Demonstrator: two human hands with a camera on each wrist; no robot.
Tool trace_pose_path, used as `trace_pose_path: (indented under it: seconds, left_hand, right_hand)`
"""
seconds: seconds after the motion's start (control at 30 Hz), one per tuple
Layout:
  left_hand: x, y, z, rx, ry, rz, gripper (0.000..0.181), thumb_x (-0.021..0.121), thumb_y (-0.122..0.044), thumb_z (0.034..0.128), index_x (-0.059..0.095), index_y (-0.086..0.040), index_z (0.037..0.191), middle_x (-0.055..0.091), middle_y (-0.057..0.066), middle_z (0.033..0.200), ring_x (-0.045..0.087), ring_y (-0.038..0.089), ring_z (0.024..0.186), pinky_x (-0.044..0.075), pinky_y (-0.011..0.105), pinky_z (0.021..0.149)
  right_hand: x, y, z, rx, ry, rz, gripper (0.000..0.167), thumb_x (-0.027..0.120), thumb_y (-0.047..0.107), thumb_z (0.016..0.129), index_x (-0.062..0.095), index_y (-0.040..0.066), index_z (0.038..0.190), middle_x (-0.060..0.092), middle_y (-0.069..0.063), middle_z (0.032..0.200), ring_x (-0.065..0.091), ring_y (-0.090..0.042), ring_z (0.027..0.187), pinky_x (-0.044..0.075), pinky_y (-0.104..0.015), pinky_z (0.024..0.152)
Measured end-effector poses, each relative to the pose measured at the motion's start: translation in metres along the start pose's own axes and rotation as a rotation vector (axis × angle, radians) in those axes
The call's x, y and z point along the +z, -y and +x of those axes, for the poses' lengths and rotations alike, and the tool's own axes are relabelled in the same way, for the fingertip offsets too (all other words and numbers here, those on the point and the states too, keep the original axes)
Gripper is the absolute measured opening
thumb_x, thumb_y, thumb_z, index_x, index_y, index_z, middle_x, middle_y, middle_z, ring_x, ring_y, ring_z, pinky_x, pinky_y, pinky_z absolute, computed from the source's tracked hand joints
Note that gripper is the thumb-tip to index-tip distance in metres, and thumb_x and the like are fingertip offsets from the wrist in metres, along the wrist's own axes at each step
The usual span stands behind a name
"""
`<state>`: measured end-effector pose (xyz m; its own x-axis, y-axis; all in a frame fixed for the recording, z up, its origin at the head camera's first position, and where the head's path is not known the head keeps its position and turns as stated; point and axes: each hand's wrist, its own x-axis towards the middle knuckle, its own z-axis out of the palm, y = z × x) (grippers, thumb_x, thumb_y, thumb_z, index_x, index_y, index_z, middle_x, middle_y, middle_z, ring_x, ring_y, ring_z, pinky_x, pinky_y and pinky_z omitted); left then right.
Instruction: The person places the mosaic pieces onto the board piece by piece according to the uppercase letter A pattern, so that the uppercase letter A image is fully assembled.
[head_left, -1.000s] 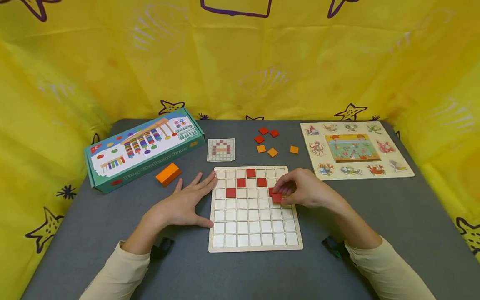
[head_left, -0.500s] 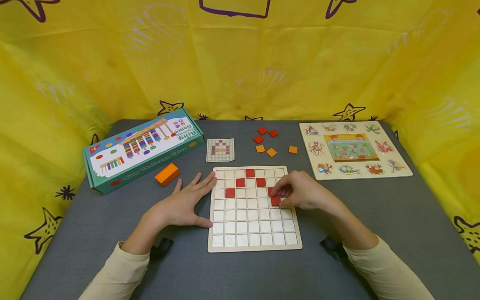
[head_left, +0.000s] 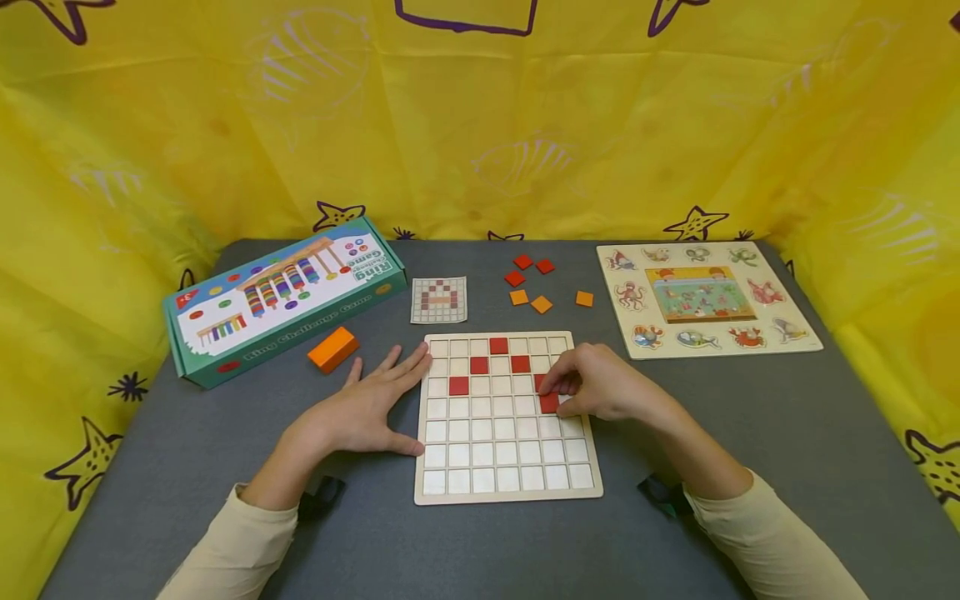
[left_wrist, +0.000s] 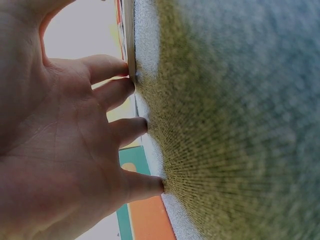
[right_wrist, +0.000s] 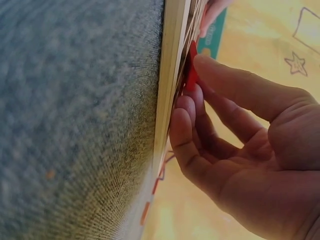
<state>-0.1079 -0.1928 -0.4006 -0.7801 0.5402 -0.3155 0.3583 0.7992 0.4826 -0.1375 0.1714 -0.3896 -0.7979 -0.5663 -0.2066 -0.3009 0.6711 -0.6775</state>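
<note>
A square wooden grid board (head_left: 497, 429) lies flat on the grey table, with several red tiles set in its upper cells in a peaked outline. One red tile (head_left: 549, 404) is pinched between the thumb and fingers of my right hand (head_left: 603, 385), low over the fourth row near the right edge; it looks tilted in the right wrist view. Another red tile just above is partly covered by the fingertips. My left hand (head_left: 367, 410) is spread, its thumb and a fingertip touching the board's left edge. The left wrist view shows the fingertips down on the table.
Behind the board lie three loose red tiles (head_left: 514, 278) and three orange tiles (head_left: 542, 305). A small pattern card (head_left: 438, 317) sits to their left. An orange block (head_left: 333, 350) and a green game box (head_left: 288, 304) stand left; a sea-animal puzzle board (head_left: 712, 340) lies right.
My right hand has lowered the red tile slightly toward the front, from the third-row edge to the fourth-row cell. My left hand stays in place on the board's edge.
</note>
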Motion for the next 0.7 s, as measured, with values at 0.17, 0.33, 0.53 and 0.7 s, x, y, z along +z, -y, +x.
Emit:
trace_pose_path:
  seconds: [0.17, 0.33, 0.53, 0.7]
  left_hand:
    - [-0.0003, 0.0005, 0.0010, 0.000, 0.004, 0.004, 0.122, 0.088, -0.056, 0.0774, 0.016, -0.017, 0.169, 0.004, 0.002, 0.177, 0.002, 0.043, 0.162, -0.005, 0.083, 0.114]
    - [0.0003, 0.0009, 0.0006, -0.004, 0.003, 0.003, 0.123, 0.088, -0.057, 0.0772, 0.016, -0.018, 0.169, 0.003, 0.002, 0.177, 0.002, 0.043, 0.162, -0.005, 0.084, 0.114]
    - [0.0001, 0.0010, 0.0002, -0.003, -0.001, 0.004, 0.122, 0.088, -0.057, 0.0774, 0.016, -0.017, 0.169, 0.004, 0.002, 0.177, 0.003, 0.043, 0.162, -0.005, 0.084, 0.113]
    - [-0.0003, 0.0002, 0.0005, -0.003, 0.002, 0.005, 0.122, 0.087, -0.057, 0.0774, 0.016, -0.018, 0.169, 0.004, 0.002, 0.177, 0.003, 0.043, 0.162, -0.005, 0.084, 0.114]
  right_hand:
    - [0.0015, -0.0009, 0.0006, -0.008, -0.012, -0.015, 0.026, 0.088, 0.001, 0.072, 0.083, 0.016, 0.093, 0.074, 0.004, 0.091, 0.063, -0.012, 0.079, 0.052, -0.023, 0.071]
    - [0.0026, -0.0006, 0.0002, -0.025, -0.018, -0.025, 0.027, 0.089, 0.002, 0.072, 0.084, 0.018, 0.094, 0.073, 0.004, 0.092, 0.062, -0.012, 0.080, 0.051, -0.023, 0.070]
    - [0.0027, 0.0013, 0.0000, -0.046, -0.022, -0.032, 0.028, 0.090, 0.004, 0.073, 0.085, 0.018, 0.096, 0.074, 0.004, 0.095, 0.062, -0.013, 0.082, 0.051, -0.023, 0.072]
    - [0.0025, 0.0020, -0.0007, -0.039, -0.025, -0.033, 0.028, 0.091, 0.004, 0.073, 0.085, 0.018, 0.096, 0.074, 0.005, 0.095, 0.062, -0.013, 0.081, 0.051, -0.024, 0.072]
